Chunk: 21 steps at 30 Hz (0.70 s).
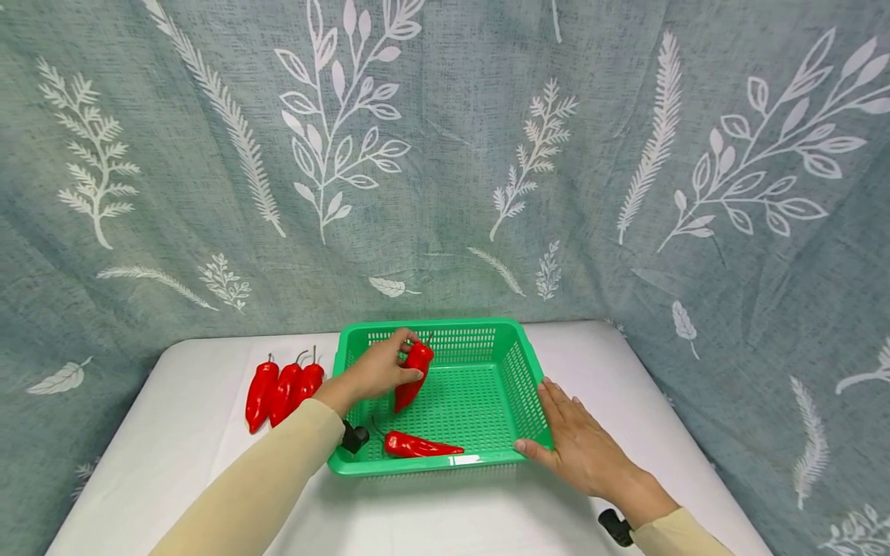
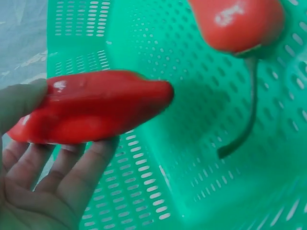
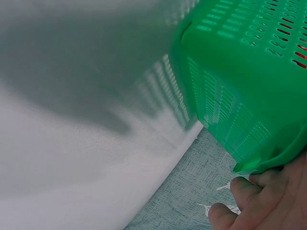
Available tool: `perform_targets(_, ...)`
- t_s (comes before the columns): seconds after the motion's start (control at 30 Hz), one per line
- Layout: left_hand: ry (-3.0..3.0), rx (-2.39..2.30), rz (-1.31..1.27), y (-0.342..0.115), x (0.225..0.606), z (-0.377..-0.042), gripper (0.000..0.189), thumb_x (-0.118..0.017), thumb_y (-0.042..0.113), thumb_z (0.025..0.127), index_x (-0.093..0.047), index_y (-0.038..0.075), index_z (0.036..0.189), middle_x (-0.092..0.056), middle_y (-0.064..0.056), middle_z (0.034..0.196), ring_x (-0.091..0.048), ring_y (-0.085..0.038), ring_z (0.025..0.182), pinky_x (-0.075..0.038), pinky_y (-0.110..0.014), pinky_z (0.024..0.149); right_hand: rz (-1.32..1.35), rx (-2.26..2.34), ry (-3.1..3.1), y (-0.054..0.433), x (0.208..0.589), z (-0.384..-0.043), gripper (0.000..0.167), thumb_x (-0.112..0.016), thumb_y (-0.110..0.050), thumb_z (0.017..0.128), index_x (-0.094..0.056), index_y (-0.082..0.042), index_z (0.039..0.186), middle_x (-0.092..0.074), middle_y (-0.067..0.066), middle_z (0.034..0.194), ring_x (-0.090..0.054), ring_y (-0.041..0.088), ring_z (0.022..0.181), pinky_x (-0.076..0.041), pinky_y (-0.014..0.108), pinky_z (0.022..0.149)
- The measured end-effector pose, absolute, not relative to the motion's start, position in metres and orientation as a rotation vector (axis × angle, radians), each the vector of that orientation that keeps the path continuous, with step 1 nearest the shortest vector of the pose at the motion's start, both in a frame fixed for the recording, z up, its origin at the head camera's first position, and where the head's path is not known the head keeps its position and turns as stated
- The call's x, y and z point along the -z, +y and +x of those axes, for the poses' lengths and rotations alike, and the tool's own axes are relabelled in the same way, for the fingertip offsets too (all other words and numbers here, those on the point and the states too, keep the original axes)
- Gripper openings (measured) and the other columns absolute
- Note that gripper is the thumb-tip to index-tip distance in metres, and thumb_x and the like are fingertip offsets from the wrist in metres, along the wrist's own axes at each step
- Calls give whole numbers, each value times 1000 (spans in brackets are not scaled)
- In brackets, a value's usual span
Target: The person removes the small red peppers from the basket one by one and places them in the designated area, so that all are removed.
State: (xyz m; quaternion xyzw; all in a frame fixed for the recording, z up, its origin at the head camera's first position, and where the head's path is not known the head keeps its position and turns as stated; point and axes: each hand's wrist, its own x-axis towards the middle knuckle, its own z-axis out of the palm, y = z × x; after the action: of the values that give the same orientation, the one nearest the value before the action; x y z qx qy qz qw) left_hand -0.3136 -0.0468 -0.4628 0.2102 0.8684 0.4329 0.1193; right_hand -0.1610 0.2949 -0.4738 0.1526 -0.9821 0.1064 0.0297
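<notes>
My left hand (image 1: 378, 367) grips a glossy red pepper (image 1: 413, 371) between thumb and fingers, inside the left half of a green plastic basket (image 1: 438, 325). Its tip points down toward the basket floor in the head view. Another red pepper (image 1: 420, 446) with a long curved stem lies in the basket along the near wall; that stem shows clearly beside the held pepper in the left wrist view. On the basket's right side, my right hand (image 1: 580, 444) rests with fingers stretched along the outer wall and the thumb at the near corner of the rim.
Left of the basket, three red peppers (image 1: 261, 395) lie side by side on the white table (image 1: 389, 517), stems away from me, partly behind my left forearm. A grey-green cloth (image 1: 445, 154) with white leaf prints hangs behind the table and along its sides.
</notes>
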Motion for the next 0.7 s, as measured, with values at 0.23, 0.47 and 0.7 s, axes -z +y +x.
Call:
perform_targets(0.23, 2520, -1349, 602, -56, 447, -312, 55, -77, 17, 96, -52, 14, 145, -66, -15, 130, -71, -29, 107, -64, -38, 76, 468, -334, -3019, 295, 475, -162, 101, -53, -67, 102, -23, 7, 164, -23, 26, 172, -25, 43, 159, -30, 63, 124)
perform_targets(0.47, 2502, -1404, 560, -65, 442, -311, 66, -75, 14, 95, -44, 11, 153, -62, -18, 134, -70, -32, 111, -64, -37, 78, 474, -338, -3013, 294, 474, -162, 102, -55, -66, 102, -24, 9, 163, -24, 27, 171, -26, 44, 159, -31, 64, 123)
perform_targets(0.7, 2471, -1486, 537, -78, 431, -305, 62, -76, 17, 96, -46, 13, 150, -62, -18, 133, -72, -27, 102, -64, -39, 77, 474, -339, -3006, 293, 474, -162, 101, -55, -65, 102, -25, 9, 162, -24, 27, 171, -27, 44, 158, -31, 64, 123)
